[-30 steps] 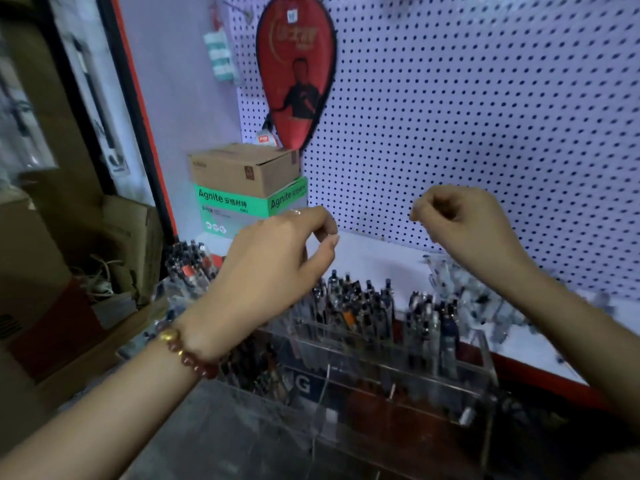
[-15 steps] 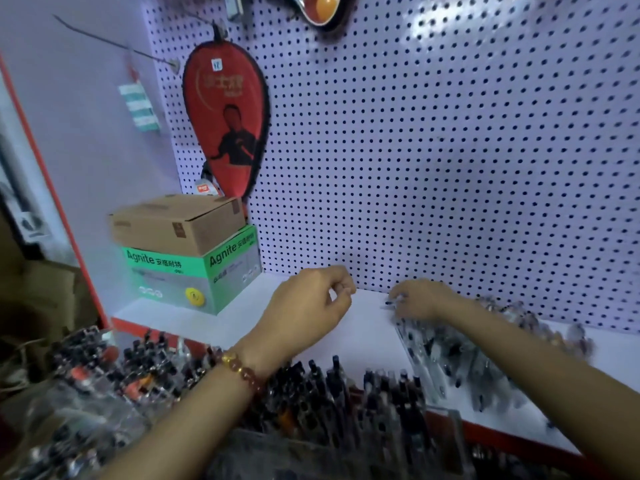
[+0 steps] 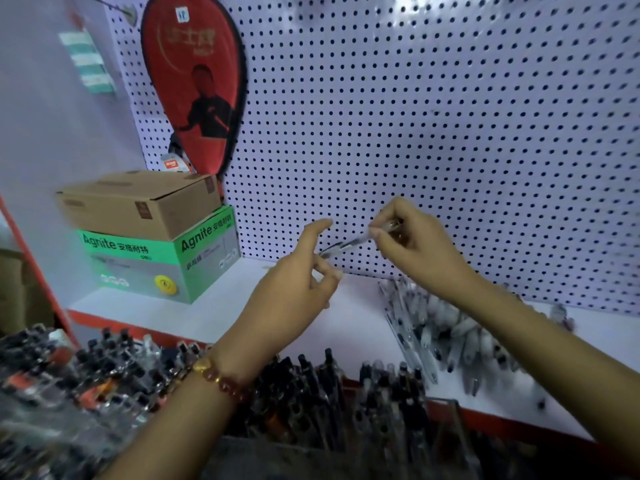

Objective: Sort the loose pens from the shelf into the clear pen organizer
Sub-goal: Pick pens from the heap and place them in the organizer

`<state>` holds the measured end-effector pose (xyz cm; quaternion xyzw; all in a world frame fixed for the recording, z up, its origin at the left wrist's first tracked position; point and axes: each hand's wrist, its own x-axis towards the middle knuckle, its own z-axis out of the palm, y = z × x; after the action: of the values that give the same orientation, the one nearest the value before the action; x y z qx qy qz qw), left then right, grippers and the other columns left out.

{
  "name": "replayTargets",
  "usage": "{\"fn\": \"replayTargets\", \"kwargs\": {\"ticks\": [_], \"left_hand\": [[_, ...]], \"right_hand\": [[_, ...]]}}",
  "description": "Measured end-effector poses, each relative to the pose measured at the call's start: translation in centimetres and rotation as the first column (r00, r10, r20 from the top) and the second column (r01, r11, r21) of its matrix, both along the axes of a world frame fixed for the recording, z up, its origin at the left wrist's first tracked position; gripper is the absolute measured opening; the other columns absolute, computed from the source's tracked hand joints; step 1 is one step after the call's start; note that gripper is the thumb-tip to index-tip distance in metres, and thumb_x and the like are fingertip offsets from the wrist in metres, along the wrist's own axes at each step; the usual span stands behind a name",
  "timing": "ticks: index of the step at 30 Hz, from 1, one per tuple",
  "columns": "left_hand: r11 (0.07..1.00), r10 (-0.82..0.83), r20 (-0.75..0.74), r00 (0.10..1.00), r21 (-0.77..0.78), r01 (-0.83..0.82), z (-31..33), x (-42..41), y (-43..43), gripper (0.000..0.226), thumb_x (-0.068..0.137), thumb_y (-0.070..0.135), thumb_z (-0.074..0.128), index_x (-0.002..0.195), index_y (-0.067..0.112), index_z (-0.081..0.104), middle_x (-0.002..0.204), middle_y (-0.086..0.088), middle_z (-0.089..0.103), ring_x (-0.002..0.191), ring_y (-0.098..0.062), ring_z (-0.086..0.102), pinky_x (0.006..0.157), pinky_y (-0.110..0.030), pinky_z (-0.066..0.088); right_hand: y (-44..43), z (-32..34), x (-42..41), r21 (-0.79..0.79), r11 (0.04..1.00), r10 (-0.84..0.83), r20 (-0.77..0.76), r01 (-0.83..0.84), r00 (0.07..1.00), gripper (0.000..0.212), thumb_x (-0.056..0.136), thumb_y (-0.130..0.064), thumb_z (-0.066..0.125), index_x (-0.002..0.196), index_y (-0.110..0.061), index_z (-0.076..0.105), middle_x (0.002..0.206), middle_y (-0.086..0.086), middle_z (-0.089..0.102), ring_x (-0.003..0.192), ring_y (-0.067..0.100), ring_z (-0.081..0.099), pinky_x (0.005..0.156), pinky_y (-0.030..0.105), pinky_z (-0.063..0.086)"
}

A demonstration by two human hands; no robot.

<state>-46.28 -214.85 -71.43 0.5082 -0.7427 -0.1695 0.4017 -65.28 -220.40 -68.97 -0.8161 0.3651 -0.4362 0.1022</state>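
Pens point(image 3: 450, 327) lay in a loose, blurred heap on the white shelf point(image 3: 214, 313), directly beneath the right wrist and forearm. Above them the right hand point(image 3: 415, 247) was raised in front of the pegboard point(image 3: 450, 116), thumb and fingertips pinched round the upper end of a single clear pen point(image 3: 349, 244). That pen slanted downward and away from the right hand toward the left one, its dark tip reaching the left fingers; I could not tell whether it touched them. The left hand point(image 3: 298, 285) hovered just beside it, grasping nothing, its forefinger lifted straight and the other fingers loosely bent. A beaded bracelet point(image 3: 221, 379) circled the left wrist. Below both forearms, nearer to me, stood the clear pen organizer point(image 3: 446, 431), its acrylic wall showing under the right forearm and rows of dark-capped upright pens point(image 3: 311, 375) packed under the left wrist. Well beyond the left hand, off to its outer side, a brown cardboard box point(image 3: 138, 202) sat on top of a green box point(image 3: 156, 261) at the far end of the shelf. Above those boxes a red paddle case point(image 3: 197, 81) hung against the pegboard.
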Motion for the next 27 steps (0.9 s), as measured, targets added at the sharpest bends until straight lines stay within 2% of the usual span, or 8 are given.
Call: {"fn": "replayTargets", "kwargs": {"ticks": [2, 4, 8, 10, 12, 15, 20, 27], "left_hand": [[1.000, -0.010, -0.002, 1.000, 0.002, 0.010, 0.0, 0.0, 0.0, 0.050, 0.099, 0.027, 0.045, 0.141, 0.044, 0.024, 0.099, 0.010, 0.061, 0.069, -0.002, 0.064, 0.068, -0.036, 0.053], [1.000, -0.008, -0.042, 0.999, -0.018, 0.007, -0.1, 0.0, -0.1, 0.036, 0.101, 0.025, 0.038, 0.134, 0.041, 0.035, 0.101, 0.010, 0.060, 0.075, -0.003, 0.064, 0.071, -0.044, 0.055], [0.999, 0.019, -0.121, 0.992, -0.033, -0.023, 0.1, 0.0, 0.0, 0.019, 0.102, 0.026, 0.038, 0.111, 0.032, 0.054, 0.092, 0.005, 0.062, 0.083, -0.014, 0.063, 0.071, -0.048, 0.055], [0.998, 0.026, -0.107, 0.994, -0.052, -0.031, 0.2, 0.0, 0.0, 0.015, 0.100, 0.022, 0.044, 0.105, 0.024, 0.058, 0.089, 0.005, 0.060, 0.079, -0.007, 0.061, 0.068, -0.042, 0.056], [0.997, 0.025, -0.079, 0.997, -0.068, -0.031, 0.2, -0.1, 0.0, 0.012, 0.098, 0.017, 0.048, 0.099, 0.019, 0.060, 0.083, 0.006, 0.057, 0.072, -0.002, 0.057, 0.064, -0.035, 0.057], [0.998, 0.000, -0.060, 0.998, -0.070, -0.004, 0.2, -0.1, 0.1, 0.013, 0.098, 0.014, 0.048, 0.097, 0.019, 0.060, 0.084, 0.003, 0.056, 0.071, -0.005, 0.056, 0.062, -0.030, 0.057], [0.997, 0.004, 0.006, 1.000, -0.082, -0.004, 0.1, -0.1, 0.1, 0.019, 0.101, 0.017, 0.041, 0.098, 0.028, 0.056, 0.094, 0.003, 0.055, 0.072, -0.016, 0.059, 0.071, -0.042, 0.054], [0.994, 0.003, 0.069, 0.998, -0.110, 0.004, 0.0, 0.0, 0.0, 0.020, 0.101, 0.010, 0.035, 0.097, 0.023, 0.050, 0.084, -0.002, 0.057, 0.061, 0.005, 0.052, 0.054, -0.016, 0.033]], "right_hand": [[1.4, 0.3, 0.8, 0.142, 0.977, 0.141, 0.125, -0.158, 0.982, 0.012, 0.093, -0.014, 0.058, 0.086, -0.019, 0.051, 0.069, -0.006, 0.059, 0.058, 0.007, 0.054, 0.057, 0.025, 0.046], [2.2, 0.4, 1.2, 0.239, 0.931, 0.263, 0.087, -0.276, 0.961, 0.015, 0.091, -0.011, 0.061, 0.083, -0.016, 0.050, 0.072, -0.001, 0.066, 0.069, 0.016, 0.064, 0.066, 0.035, 0.050], [2.3, 0.2, 0.6, 0.448, 0.807, 0.384, 0.094, -0.383, 0.919, 0.016, 0.099, -0.022, 0.050, 0.090, -0.010, 0.054, 0.080, 0.009, 0.070, 0.070, 0.015, 0.060, 0.062, 0.025, 0.046], [1.4, -0.3, 0.1, 0.477, 0.839, 0.280, 0.037, -0.263, 0.959, 0.022, 0.100, -0.027, 0.046, 0.087, -0.013, 0.056, 0.074, 0.003, 0.069, 0.064, 0.015, 0.057, 0.058, 0.023, 0.044], [0.3, -1.1, -1.0, 0.335, 0.941, 0.073, -0.364, 0.057, 0.928, 0.023, 0.097, -0.027, 0.052, 0.075, -0.019, 0.055, 0.065, -0.005, 0.061, 0.058, 0.010, 0.052, 0.060, 0.023, 0.042], [-0.3, -2.5, -1.9, 0.106, 0.929, -0.127, -0.808, 0.355, 0.575, 0.038, 0.089, -0.033, 0.061, 0.057, -0.019, 0.045, 0.051, -0.005, 0.040, 0.049, 0.014, 0.037, 0.055, 0.024, 0.035], [1.2, -3.9, -0.5, 0.020, 0.922, -0.107, -0.946, 0.386, 0.305, 0.053, 0.086, -0.044, 0.066, 0.056, -0.015, 0.032, 0.053, -0.002, 0.032, 0.047, 0.014, 0.029, 0.054, 0.025, 0.034], [1.8, -4.2, -0.3, 0.106, 0.870, -0.137, -0.886, 0.481, 0.443, 0.046, 0.086, -0.039, 0.065, 0.057, -0.015, 0.037, 0.055, -0.004, 0.037, 0.048, 0.010, 0.034, 0.053, 0.024, 0.037]]}}
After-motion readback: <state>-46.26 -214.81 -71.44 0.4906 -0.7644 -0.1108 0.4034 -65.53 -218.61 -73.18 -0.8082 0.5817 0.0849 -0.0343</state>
